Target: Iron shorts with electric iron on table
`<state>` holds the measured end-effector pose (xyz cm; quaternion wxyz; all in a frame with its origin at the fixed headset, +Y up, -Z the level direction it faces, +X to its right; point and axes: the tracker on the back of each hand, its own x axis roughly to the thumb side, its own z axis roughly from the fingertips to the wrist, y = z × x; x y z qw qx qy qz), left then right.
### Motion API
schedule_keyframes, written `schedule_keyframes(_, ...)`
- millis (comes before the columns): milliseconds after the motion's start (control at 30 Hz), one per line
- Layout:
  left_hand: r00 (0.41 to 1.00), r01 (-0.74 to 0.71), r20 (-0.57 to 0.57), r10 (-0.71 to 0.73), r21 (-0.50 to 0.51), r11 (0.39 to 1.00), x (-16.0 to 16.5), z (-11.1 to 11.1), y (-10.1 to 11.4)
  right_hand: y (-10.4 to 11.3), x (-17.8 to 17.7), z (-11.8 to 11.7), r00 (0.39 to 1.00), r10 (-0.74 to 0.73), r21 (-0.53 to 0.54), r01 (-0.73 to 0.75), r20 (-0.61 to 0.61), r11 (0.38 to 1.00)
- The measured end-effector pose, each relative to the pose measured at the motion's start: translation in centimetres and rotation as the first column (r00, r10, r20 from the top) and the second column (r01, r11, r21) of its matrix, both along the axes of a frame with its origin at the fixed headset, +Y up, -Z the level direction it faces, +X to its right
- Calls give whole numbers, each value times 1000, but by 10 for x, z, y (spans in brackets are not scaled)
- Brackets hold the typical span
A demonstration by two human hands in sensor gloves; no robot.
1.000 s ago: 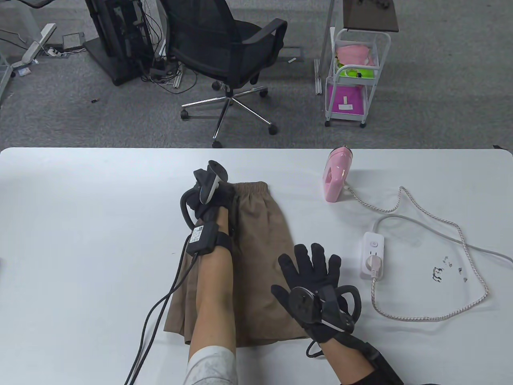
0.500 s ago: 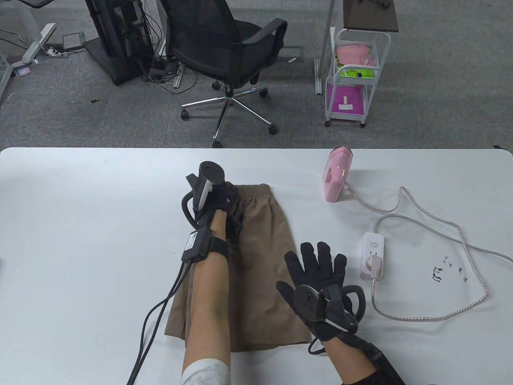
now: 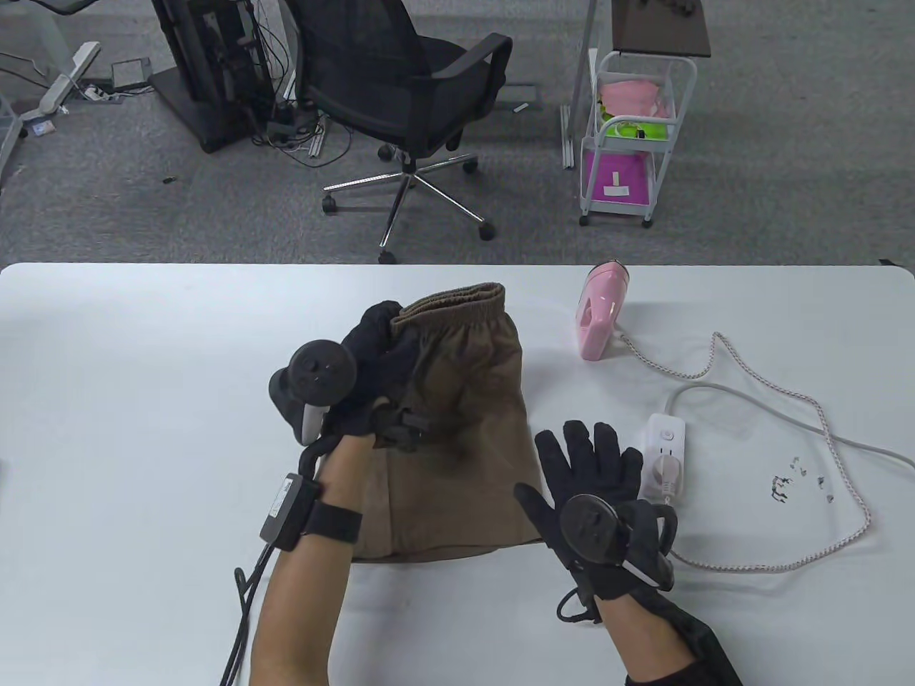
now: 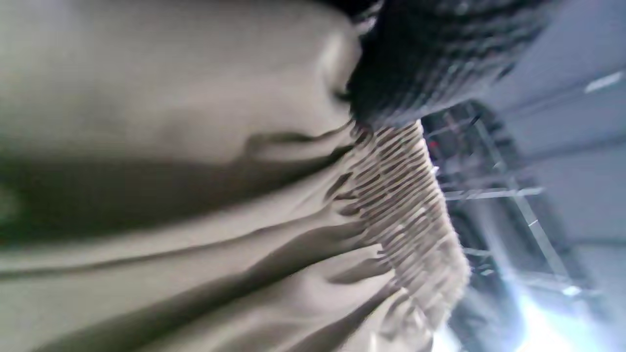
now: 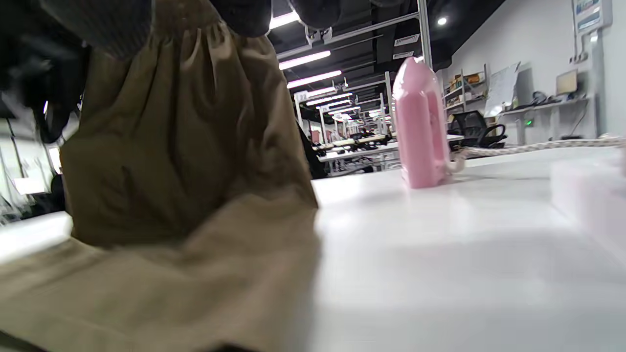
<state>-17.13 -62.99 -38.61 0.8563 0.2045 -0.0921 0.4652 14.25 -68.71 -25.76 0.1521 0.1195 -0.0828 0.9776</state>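
Observation:
The brown shorts [image 3: 465,421] lie on the white table [image 3: 143,400], hem toward me. My left hand [image 3: 382,336] grips the left end of the elastic waistband [image 3: 457,296] and holds it lifted off the table. The left wrist view shows the gathered waistband [image 4: 406,210] close up under a gloved finger [image 4: 430,58]. My right hand [image 3: 590,464] is open with fingers spread, just right of the shorts' right edge, holding nothing. The pink iron [image 3: 600,318] stands upright on its heel at the far right of the shorts. The right wrist view shows the raised shorts [image 5: 171,146] and the iron [image 5: 420,122].
A white power strip [image 3: 665,457] with the iron's plug in it lies just right of my right hand. The braided cord [image 3: 829,429] loops over the right side of the table. Small dark bits [image 3: 793,486] lie further right. An office chair [image 3: 400,86] and a white cart [image 3: 632,136] stand beyond the table.
My left hand has gripped the waistband and lifted it, raising the top of the shorts. My right hand has slid right, off the shorts, toward the power strip.

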Motion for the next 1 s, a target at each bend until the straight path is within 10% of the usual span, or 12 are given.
schedule_keyframes(333, 966, -154, 216, 141, 42, 987, -21, 69, 0, 68, 9, -34, 904, -421, -74, 417, -70, 906)
schedule_keyframes(667, 915, -96, 394, 92, -10, 995, -8, 70, -12, 67, -69, -74, 591, -726, -546, 501, -352, 671)
schedule_keyframes(1000, 875, -23, 478, 68, -99, 995, -15, 58, -19, 56, -84, -87, 688, -600, -553, 337, -408, 762)
